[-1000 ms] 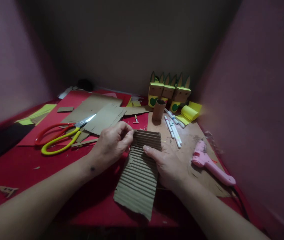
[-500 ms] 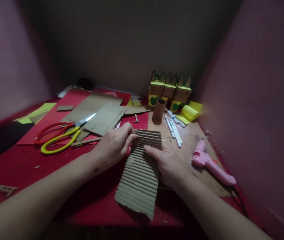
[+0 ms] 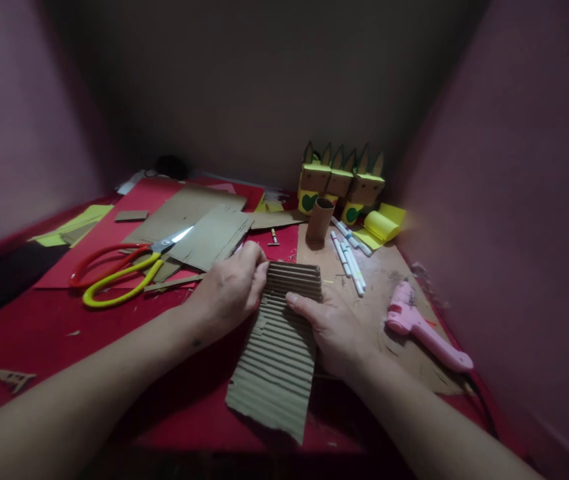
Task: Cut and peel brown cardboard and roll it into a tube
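A strip of corrugated cardboard [image 3: 277, 360] with its ridges up lies on the red table [image 3: 39, 333] in front of me. My left hand [image 3: 229, 290] is closed, its fingers pinching the strip's far left edge. My right hand [image 3: 331, 327] grips the strip's right side, thumb pressed on top of the ridges and fingers under it. Both forearms reach in from the bottom of the view.
Red-and-yellow scissors [image 3: 119, 270] lie to the left on flat cardboard sheets [image 3: 199, 227]. A pink glue gun [image 3: 421, 327] lies to the right. Behind are a cardboard tube [image 3: 320, 220], white markers [image 3: 348, 257], a yellow paper roll [image 3: 381, 225] and cardboard-and-yellow craft figures [image 3: 341, 180]. Walls close in on both sides.
My left fingers shifted slightly along the strip's far left edge and back. The strip's near end swung a little to the left. The right hand barely moved.
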`<state>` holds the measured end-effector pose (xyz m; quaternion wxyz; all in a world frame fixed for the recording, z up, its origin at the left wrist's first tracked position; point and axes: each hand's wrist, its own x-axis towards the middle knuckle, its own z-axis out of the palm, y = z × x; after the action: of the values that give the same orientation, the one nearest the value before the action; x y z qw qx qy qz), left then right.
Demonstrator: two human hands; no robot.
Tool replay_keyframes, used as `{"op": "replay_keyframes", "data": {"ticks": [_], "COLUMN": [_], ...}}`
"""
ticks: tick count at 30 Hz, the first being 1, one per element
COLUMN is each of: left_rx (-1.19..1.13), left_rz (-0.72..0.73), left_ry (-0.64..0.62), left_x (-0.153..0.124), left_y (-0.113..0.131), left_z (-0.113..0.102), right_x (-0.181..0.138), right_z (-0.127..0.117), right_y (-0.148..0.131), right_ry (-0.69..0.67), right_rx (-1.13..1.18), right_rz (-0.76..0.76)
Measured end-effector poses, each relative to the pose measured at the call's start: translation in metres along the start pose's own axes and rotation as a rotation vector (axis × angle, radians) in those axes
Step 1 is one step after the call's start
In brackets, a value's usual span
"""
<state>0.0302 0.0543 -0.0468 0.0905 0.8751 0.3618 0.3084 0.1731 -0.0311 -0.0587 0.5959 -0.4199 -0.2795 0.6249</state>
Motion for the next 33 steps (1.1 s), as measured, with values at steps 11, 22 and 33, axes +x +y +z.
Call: {"op": "replay_keyframes", "data": {"ticks": [11,22,33], "left_rx": [-0.678,-0.691,-0.423], "left_rz": [-0.359,-0.196,-0.237], "left_ry": [0.033,-0.105,-0.178], "left_x": [0.007,-0.001,-0.003], "left_y": [-0.002,0.01,0.014], "left_z": [-0.011,-0.019,-0.014], "right_x": [0.008,0.004,-0.008], "right_z": [-0.008,-0.006,0.001], "right_y": [-0.007,-0.011,-0.011], "right_ry": [0.039,0.037,-0.015], "right_rx": [0.178,0.187,-0.028], "right_rz": [0.134,0.063,-0.153]}}
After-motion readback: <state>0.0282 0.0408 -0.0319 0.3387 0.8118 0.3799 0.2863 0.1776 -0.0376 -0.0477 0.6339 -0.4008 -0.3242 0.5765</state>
